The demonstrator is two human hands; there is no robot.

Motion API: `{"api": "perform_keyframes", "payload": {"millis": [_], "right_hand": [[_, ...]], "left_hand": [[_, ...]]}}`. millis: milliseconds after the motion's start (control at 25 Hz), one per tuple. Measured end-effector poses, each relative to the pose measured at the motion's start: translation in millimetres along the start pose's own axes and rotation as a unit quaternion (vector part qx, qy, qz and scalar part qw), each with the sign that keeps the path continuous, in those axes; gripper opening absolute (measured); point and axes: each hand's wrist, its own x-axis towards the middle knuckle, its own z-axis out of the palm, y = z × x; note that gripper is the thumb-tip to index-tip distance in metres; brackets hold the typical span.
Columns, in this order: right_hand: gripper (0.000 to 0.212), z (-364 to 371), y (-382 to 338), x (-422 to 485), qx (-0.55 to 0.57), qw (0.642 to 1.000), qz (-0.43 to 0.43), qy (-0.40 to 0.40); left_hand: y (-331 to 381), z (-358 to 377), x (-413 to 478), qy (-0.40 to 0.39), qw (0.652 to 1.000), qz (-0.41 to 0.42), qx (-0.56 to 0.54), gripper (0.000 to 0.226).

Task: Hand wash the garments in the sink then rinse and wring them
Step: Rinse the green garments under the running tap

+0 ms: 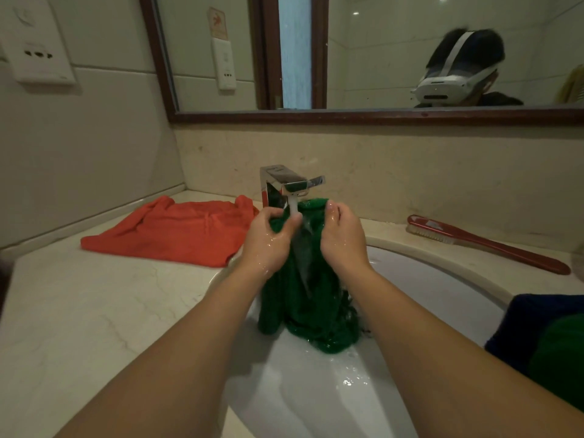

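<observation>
Pale stone wall and a dark-framed mirror (379, 116) close off the far side, and below them runs the marble desk (79, 311) where we work. On its left an orange garment (170, 232) lies spread flat, its near right corner at the rim of the sink (426, 279), just beside our left wrist. Our left hand (268, 240) has its fingers (275, 213) curled over the top edge of the green garment (309, 305), pinching it right under the faucet (281, 184). The water stream (294, 211) runs down the cloth between our hands. Our right hand (343, 238) grips the same top edge, closed on the fabric. The green garment hangs soaked from both grips, its lower end bunched on the sink floor. On the far right of the desk lies a red brush (486, 245), apart from the rim. At the near right edge sits dark blue and green cloth (537, 330); we cannot tell whether it is another garment.

We judge this to be rinsing. Water shedding off the lifted cloth could run over the rim and wet the orange garment, perhaps carrying green dye. Our wet grips could slip under the sodden weight, dropping the cloth and splashing. Our knuckles sit close to the spout and could knock it
</observation>
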Motion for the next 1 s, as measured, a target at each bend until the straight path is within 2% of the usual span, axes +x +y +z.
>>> {"api": "perform_keyframes", "payload": {"millis": [80,160,360,520,600,760,880,1000], "right_hand": [[0.034,-6.2,5.9,1.4,-0.006,1.000,0.027,0.000],[0.034,-8.6,11.7,2.4,-0.038,0.999,0.027,-0.012],[0.029,2.6,18.6,-0.6,-0.082,0.993,0.016,-0.088],[0.024,2.6,6.5,-0.7,-0.027,0.999,-0.002,-0.033],[0.023,1.0,4.2,-0.7,-0.021,1.000,-0.007,-0.010],[0.031,1.8,16.3,-2.1,-0.043,0.998,0.008,-0.044],[0.034,-0.6,14.1,0.9,-0.018,0.998,0.046,-0.047],[0.032,-5.6,8.2,2.6,0.069,0.992,0.090,-0.063]], "left_hand": [[-0.2,2.5,2.1,0.004,0.999,-0.013,-0.037,0.021],[0.3,3.0,4.4,0.021,0.996,-0.019,-0.081,0.008],[-7.5,-2.8,11.1,0.061,0.980,-0.096,-0.164,0.023],[1.7,-2.3,13.8,0.033,0.941,-0.120,-0.315,0.028],[3.6,-1.0,12.9,0.028,0.944,-0.114,-0.307,0.029],[-6.9,-4.2,10.1,0.016,0.988,-0.080,-0.128,0.018],[-4.0,0.9,4.9,-0.009,0.985,-0.084,-0.152,0.013],[2.3,5.9,3.9,-0.030,0.972,-0.105,-0.206,0.019]]}}
